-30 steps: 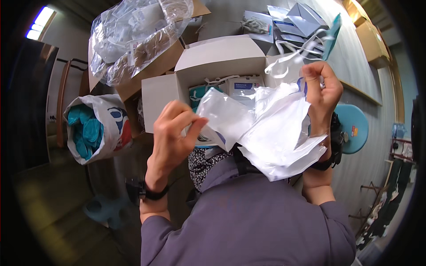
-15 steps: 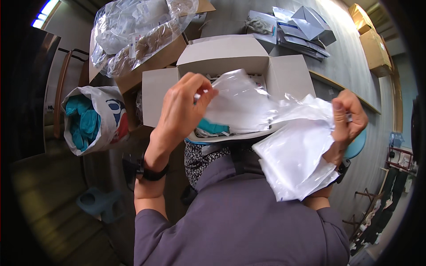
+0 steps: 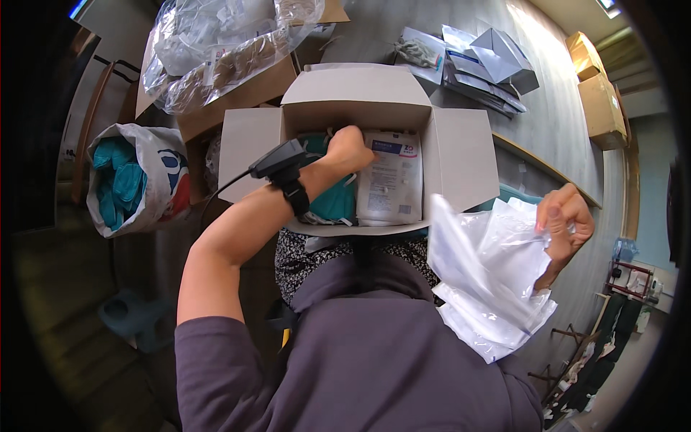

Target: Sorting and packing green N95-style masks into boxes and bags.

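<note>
An open white carton point(image 3: 466, 158) stands in front of me with its flaps folded out. My left hand point(image 3: 348, 150) is inside it, fingers curled down by teal folded cloth items point(image 3: 335, 201) with white ties; its fingertips are mostly hidden. Beside it, a stack of flat white printed packets point(image 3: 390, 180) fills the carton's right half. My right hand point(image 3: 564, 219), out to the right of the carton, pinches a bunch of clear plastic bags point(image 3: 497, 281). The bags hang loosely in front of my chest and right arm.
A white bag point(image 3: 155, 194) with teal items inside stands at the left. Behind it, a brown carton point(image 3: 237, 93) holds clear plastic wrapping point(image 3: 216, 50). Silvery packs point(image 3: 482, 79) lie at the back right. A grey stool point(image 3: 137, 317) is at lower left.
My left hand has left the clear plastic bag it was holding near the carton and reached down inside. The right hand keeps the bags, which now hang down, away from the carton opening.
</note>
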### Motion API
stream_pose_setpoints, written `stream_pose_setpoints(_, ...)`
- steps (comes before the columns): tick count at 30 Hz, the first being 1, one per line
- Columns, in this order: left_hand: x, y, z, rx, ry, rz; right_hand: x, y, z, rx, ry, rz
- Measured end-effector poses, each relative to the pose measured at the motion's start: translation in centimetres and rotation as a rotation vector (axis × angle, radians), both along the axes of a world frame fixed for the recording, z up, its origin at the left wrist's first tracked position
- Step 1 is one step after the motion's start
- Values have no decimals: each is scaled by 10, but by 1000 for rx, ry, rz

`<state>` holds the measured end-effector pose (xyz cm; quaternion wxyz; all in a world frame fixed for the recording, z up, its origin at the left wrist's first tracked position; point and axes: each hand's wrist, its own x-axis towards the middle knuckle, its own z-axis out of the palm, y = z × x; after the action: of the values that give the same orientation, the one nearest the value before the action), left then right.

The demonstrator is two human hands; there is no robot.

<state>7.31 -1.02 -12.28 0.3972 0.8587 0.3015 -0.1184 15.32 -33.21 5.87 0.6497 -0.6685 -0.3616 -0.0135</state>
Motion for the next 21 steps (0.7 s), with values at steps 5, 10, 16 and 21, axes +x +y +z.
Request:
stream_pose_setpoints(5,-19,-27,15,-135,-159,193,-3,25,-6,-148,-25,163)
stream_pose_setpoints(10,-28,-49,74,25,-488,30,-16,66,-5,-275,-18,69)
stream_pose_setpoints(16,-46,-44,132,367,-1042,-301,-19,93,0,-351,-91,-15)
stream_pose_setpoints(21,-60,-46,136,263,-1054,-255,-28,105,-18,-322,-234,-126)
